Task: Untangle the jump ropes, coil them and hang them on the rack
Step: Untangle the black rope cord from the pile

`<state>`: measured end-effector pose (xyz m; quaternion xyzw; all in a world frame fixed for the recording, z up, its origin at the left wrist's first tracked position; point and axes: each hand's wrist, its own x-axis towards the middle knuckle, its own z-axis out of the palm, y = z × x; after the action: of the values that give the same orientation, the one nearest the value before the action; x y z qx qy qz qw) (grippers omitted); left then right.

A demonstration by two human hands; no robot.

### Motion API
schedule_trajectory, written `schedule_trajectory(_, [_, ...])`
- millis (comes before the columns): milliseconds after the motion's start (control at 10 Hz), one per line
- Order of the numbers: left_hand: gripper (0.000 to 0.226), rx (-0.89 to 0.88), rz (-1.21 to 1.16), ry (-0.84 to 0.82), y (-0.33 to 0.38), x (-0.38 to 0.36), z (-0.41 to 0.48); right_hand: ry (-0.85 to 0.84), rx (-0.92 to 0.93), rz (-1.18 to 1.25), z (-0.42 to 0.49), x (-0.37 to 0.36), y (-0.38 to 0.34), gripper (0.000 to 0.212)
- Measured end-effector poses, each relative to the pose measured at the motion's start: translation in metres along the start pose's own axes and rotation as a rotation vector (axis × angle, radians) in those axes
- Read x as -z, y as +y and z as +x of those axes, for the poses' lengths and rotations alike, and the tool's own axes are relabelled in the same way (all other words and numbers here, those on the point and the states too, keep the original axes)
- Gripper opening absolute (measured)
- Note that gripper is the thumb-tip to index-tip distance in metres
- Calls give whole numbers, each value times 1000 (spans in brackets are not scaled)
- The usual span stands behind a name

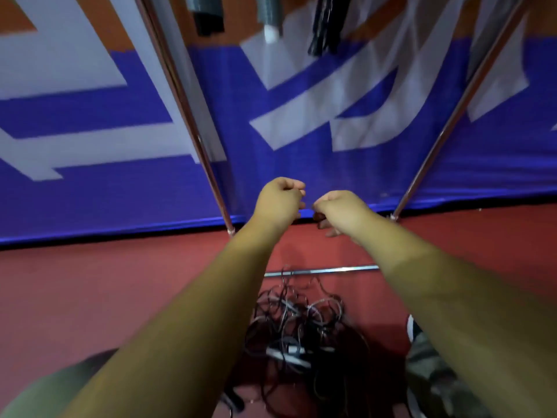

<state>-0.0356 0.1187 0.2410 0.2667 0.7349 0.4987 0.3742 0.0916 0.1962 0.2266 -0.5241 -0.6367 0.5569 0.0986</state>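
Item: jump ropes (298, 333). One tangled heap of thin black and grey cords with pale handles showing inside it, lying on the red floor (120, 282) at lower centre of the frame, between your two forearms.

Item: rack (187, 116). Two chrome uprights slanted from the top of the frame down to the floor on either side of centre. Its low crossbar (322, 270) lay just beyond the heap. A few strands of the heap rose toward that bar.

Item: hanging handles (327, 22). Dark and grey pieces, one tipped white, hung at upper centre between the uprights. Blurred.

Item: left hand (280, 200). You held it out at centre frame, above the heap, fingers curled into the palm. Whether they pinched a cord cannot be told.

Item: right hand (340, 211). Held just beside the left, knuckles nearly meeting, fingers likewise curled. A small dark shape showed under them, too blurred to identify.

Item: banner (120, 191). Blue with large white shapes and orange at the top, behind the rack.

Item: trouser legs (45, 387). Olive cloth at both lower corners.
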Motion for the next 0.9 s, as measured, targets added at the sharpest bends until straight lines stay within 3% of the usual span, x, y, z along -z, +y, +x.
schedule_trajectory(300, [13,390,166,-76,-184,-6,20,-201,-395,-33,39,-81,160,19])
schedule_trajectory(400, [27,465,244,-125,-256,-5,23,-241,-496,-85,37,-97,210,22])
schedule_trajectory(500, [29,346,812,-340,-301,-4,9,-256,-586,-100,33,-109,249,25])
schedule_trajectory(700, [34,237,1110,-579,-361,-3,-24,-335,-614,-232,35,-148,296,26])
schedule_trajectory(800, [37,326,964,-621,-385,-7,-46,-407,-556,-344,36,-167,306,27])
schedule_trajectory(900, [36,486,892,-538,-404,-9,-61,-473,-524,-433,35,-183,312,27])
